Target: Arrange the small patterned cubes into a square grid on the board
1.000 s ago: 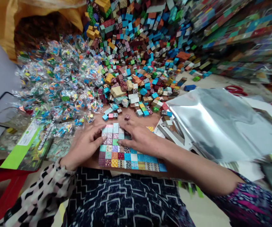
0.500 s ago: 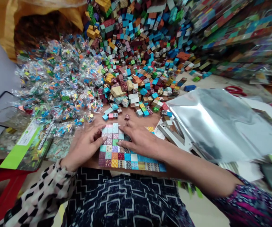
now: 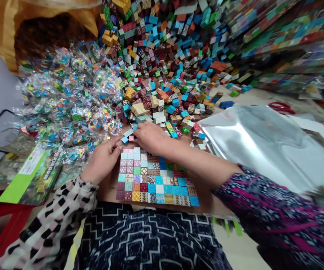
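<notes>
A flat grid of small patterned cubes (image 3: 156,183) lies on a brown board (image 3: 108,189) over my lap. My left hand (image 3: 102,159) rests at the grid's top left corner, fingers stretched toward a loose blue cube (image 3: 125,140) and holding nothing. My right hand (image 3: 150,137) is past the grid's far edge, its fingers curled down over a few loose cubes (image 3: 131,137). What those fingers hold is hidden.
A big heap of loose coloured cubes (image 3: 164,67) rises behind the board. Small clear bags of pieces (image 3: 66,97) pile up on the left. A shiny silver bag (image 3: 263,146) lies on the right, a green printed box (image 3: 32,172) on the left, and red scissors (image 3: 281,107) far right.
My right hand left the grid and moved forward to the loose cubes beyond it, uncovering the grid's middle. My left hand slid up to the grid's top left corner.
</notes>
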Demonstrator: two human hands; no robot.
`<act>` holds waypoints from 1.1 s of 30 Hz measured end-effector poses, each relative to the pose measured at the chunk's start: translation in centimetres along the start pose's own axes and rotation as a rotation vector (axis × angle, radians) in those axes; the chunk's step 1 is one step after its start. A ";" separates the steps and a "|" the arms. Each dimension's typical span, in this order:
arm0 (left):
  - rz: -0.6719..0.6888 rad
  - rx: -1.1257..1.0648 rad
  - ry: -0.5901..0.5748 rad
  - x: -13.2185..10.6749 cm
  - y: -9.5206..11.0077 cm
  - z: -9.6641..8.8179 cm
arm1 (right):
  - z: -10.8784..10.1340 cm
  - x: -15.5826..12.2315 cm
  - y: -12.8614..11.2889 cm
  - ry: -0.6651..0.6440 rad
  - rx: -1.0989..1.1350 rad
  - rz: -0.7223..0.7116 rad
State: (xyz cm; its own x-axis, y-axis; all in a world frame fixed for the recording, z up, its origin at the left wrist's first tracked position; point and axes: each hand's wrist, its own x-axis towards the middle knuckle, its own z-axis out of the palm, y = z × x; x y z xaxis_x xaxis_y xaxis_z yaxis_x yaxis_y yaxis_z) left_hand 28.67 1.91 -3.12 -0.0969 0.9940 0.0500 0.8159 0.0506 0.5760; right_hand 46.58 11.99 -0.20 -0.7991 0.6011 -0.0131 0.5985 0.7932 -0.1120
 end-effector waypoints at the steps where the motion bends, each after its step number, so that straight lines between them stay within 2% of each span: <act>1: -0.012 0.043 -0.016 0.4 0.3 0.0 | 0.3 0.5 0.0 0.022 -0.016 -0.028; 4: -0.075 0.123 -0.045 1.6 0.9 0.2 | 0.9 1.4 0.0 0.038 -0.054 -0.070; 7: -0.102 0.140 -0.019 2.4 1.0 0.4 | 0.6 1.8 0.0 -0.041 -0.082 -0.071; 10: -0.101 0.136 0.007 2.8 0.6 0.8 | 0.2 1.8 0.0 -0.081 -0.074 -0.085; 15: -0.080 0.080 0.029 2.9 0.0 1.1 | -0.1 1.6 0.7 -0.066 -0.009 -0.107; 18: -0.062 0.030 0.021 2.5 -0.1 0.9 | -1.2 1.3 0.9 -0.091 0.063 -0.058; 21: -0.121 -0.127 0.019 1.8 -0.1 0.5 | -2.8 1.1 0.3 -0.123 0.237 -0.015; 24: -0.251 -0.392 -0.003 0.8 0.0 -0.1 | -3.8 1.1 -0.9 -0.175 0.389 -0.073; 29: -0.272 -0.601 -0.025 -1.0 -0.2 -0.4 | -3.2 1.2 -2.5 -0.230 0.278 -0.085; 33: -0.231 -0.605 -0.070 -1.9 -0.8 0.1 | -3.5 0.8 -2.5 -0.233 0.290 -0.101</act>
State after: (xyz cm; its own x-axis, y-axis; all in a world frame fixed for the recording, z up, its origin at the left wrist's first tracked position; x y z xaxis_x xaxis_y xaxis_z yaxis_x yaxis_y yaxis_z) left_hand 28.29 -0.01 -3.79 -0.1776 0.9690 -0.1720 0.3111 0.2211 0.9243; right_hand 44.70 10.84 3.58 -0.8645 0.4568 -0.2099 0.5022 0.7665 -0.4004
